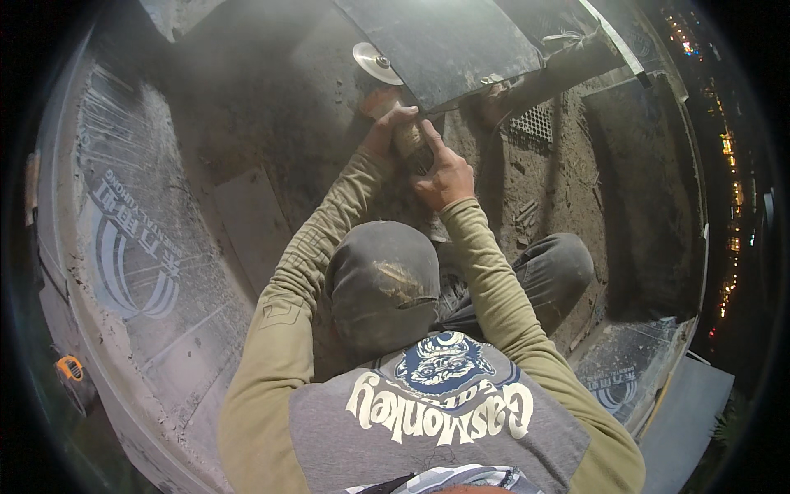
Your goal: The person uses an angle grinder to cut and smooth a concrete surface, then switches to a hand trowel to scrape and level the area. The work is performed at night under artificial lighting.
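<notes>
Clearly, the grinder [411, 142] is gripped by both hands, left hand [383, 133] farther along and right hand [445, 174] nearer, its long body slanting far-left, with its disc [369, 60] at the dark slab's [461, 51] left edge, contact unclear.

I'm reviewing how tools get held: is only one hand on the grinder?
No, the left hand and the right hand both grip the grinder.
</notes>
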`<state>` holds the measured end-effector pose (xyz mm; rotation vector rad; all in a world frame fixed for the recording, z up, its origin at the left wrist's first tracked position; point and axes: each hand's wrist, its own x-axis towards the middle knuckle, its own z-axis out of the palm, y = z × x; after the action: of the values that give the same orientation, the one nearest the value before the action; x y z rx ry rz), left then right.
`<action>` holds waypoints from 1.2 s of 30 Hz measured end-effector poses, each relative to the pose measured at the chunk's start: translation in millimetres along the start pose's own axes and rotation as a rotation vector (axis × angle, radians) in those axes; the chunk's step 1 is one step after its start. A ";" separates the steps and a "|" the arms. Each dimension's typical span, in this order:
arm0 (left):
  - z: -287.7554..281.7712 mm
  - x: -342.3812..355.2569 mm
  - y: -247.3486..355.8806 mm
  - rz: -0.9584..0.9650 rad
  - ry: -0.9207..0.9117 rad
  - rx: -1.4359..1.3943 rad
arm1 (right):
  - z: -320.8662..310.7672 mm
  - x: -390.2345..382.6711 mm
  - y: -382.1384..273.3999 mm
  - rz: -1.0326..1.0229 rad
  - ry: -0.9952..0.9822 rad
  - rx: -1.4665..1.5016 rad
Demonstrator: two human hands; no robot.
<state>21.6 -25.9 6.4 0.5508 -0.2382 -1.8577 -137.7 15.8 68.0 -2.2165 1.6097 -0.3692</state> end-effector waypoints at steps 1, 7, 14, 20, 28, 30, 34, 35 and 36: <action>-4.2 3.8 1.2 0.021 0.010 0.027 | -0.1 1.5 -1.2 0.002 -0.002 -0.003; 28.3 -44.1 -20.1 -0.066 -0.063 -0.092 | -12.9 -39.8 0.6 -0.038 0.025 0.028; 4.1 -47.2 -47.4 -0.083 -0.037 -0.044 | -17.2 -70.9 0.9 -0.076 0.061 0.092; 26.0 -53.0 -31.7 -0.123 -0.001 -0.114 | -14.5 -55.0 4.0 -0.047 0.023 0.082; 18.5 -22.8 -6.7 -0.041 0.032 -0.062 | 0.5 -10.4 12.0 -0.053 0.000 0.011; 0.8 -5.7 -2.4 -0.003 0.010 0.004 | 6.5 -4.1 10.0 -0.045 -0.007 0.016; -3.8 -10.5 -5.0 0.046 0.001 0.013 | -2.2 -12.1 -1.6 -0.026 -0.041 0.017; 7.4 -21.6 -8.0 0.013 -0.004 -0.021 | -3.5 -19.6 1.2 -0.040 -0.020 0.037; 21.8 -35.3 -13.4 -0.022 -0.012 -0.061 | -4.2 -27.9 7.7 -0.050 0.000 0.049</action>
<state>9.2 9.5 28.8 0.5025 -0.1830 -1.8835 -154.8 39.5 68.6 -2.2233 1.5306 -0.4180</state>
